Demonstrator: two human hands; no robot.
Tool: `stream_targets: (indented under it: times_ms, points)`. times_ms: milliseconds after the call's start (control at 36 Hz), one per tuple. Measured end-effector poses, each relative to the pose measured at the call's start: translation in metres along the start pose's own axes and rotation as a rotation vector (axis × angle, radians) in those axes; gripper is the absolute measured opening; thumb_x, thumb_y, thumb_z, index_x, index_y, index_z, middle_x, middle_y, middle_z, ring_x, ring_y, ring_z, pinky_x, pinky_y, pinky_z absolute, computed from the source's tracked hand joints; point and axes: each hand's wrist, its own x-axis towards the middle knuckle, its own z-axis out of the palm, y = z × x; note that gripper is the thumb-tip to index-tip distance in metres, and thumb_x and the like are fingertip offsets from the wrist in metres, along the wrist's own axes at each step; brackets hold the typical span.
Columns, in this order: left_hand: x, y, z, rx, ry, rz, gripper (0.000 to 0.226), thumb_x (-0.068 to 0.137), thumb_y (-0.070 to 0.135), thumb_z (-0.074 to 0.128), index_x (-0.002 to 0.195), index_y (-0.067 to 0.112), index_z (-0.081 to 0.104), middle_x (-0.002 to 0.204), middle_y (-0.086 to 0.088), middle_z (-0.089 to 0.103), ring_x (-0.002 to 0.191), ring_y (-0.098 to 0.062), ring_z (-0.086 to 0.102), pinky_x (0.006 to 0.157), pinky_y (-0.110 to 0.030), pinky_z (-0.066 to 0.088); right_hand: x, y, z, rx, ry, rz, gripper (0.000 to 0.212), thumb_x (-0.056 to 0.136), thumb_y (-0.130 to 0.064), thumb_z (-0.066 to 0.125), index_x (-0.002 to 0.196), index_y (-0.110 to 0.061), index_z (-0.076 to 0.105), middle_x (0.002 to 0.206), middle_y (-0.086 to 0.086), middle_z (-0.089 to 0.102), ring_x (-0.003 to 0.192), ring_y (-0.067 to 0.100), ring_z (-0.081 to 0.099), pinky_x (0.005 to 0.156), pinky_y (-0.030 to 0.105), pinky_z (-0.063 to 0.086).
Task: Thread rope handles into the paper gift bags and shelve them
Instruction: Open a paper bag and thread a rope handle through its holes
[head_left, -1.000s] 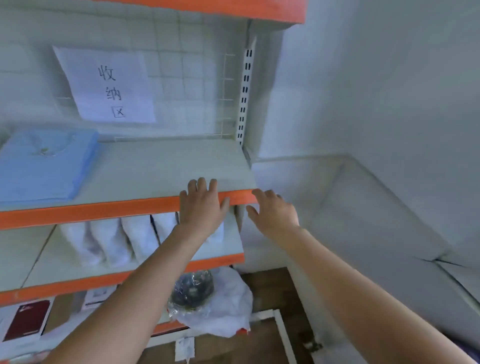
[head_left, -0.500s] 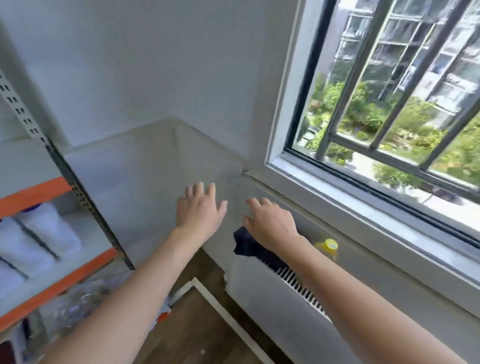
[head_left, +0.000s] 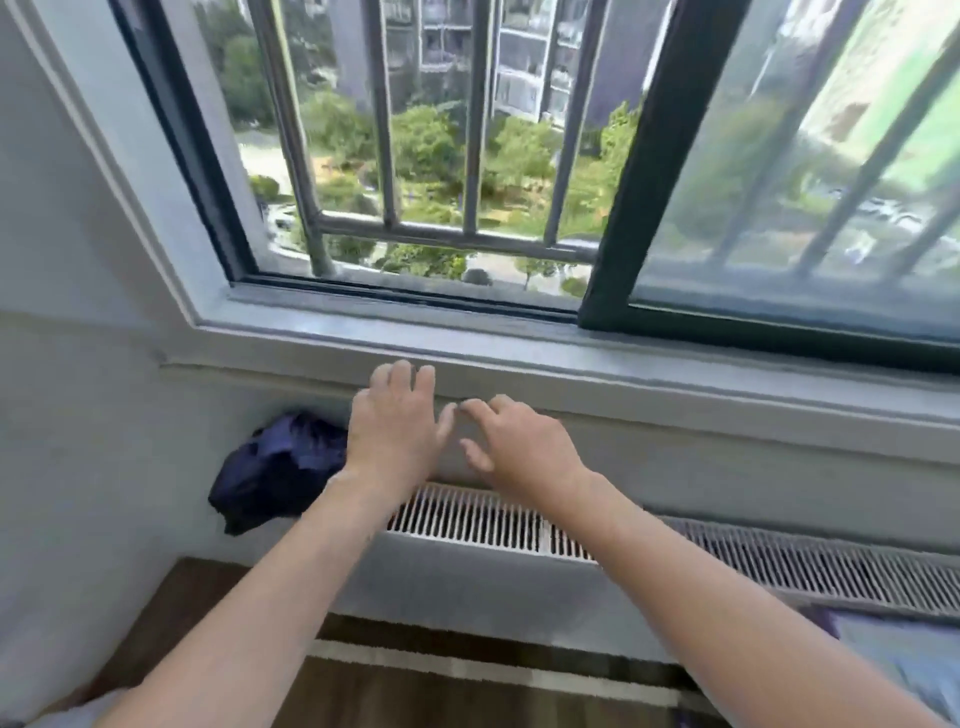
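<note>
both hands empty: left hand (head_left: 397, 426), right hand (head_left: 524, 447), fingers relaxed, grasping nothing. no bags, rope or shelf in view; progress cannot tell.

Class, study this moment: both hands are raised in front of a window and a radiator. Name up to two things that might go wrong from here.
1. Both the left hand and the right hand are empty and no gift bag or shelf is in view, so the task may stall.
2. The dark cloth sits bunched on the end of the radiator, beside the left hand; a careless sweep might knock it to the floor.
</note>
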Motion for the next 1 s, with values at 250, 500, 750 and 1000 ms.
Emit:
stream_targets:
  times_ms: [250,500,750,1000]
  points:
    - [0.023,0.128,0.023,-0.077,0.034,0.426,0.042,0.077,0.032,0.075,0.104,0.002,0.063,0.099,-0.019,0.06,0.09,-0.038,0.06,0.059,-0.041,0.05,-0.097,0.105,-0.016,-0.079,-0.056,0.479,0.048,0.099,-0.043,0.043,0.142,-0.023,0.037,0.124,0.008,0.052,0.113,0.03,0.053,0.087,0.042,0.048]
    - [-0.014,0.266,0.028,-0.221,-0.013,0.728,0.048,0.095,0.037,0.052,0.131,0.006,0.049,0.129,-0.017,0.051,0.119,-0.035,0.047,0.087,-0.044,0.047,-0.225,0.177,-0.039,-0.128,0.015,0.862,0.05,0.096,-0.044,0.046,0.141,-0.024,0.04,0.124,0.007,0.053,0.114,0.031,0.055,0.087,0.042,0.048]
    - [-0.065,0.401,0.037,-0.245,-0.025,0.887,0.041,0.072,0.029,0.079,0.101,0.002,0.066,0.098,-0.02,0.062,0.091,-0.039,0.061,0.061,-0.046,0.053,-0.352,0.245,-0.057,-0.107,0.042,1.051,0.048,0.096,-0.037,0.045,0.143,-0.025,0.039,0.128,0.01,0.051,0.115,0.033,0.054,0.087,0.042,0.049]
    - [-0.14,0.526,0.058,-0.247,-0.052,0.822,0.034,0.072,0.029,0.078,0.09,0.006,0.061,0.088,-0.017,0.059,0.084,-0.038,0.061,0.052,-0.041,0.05,-0.479,0.333,-0.053,-0.06,0.026,1.001,0.046,0.098,-0.038,0.045,0.141,-0.024,0.039,0.131,0.009,0.049,0.117,0.031,0.051,0.089,0.041,0.047]
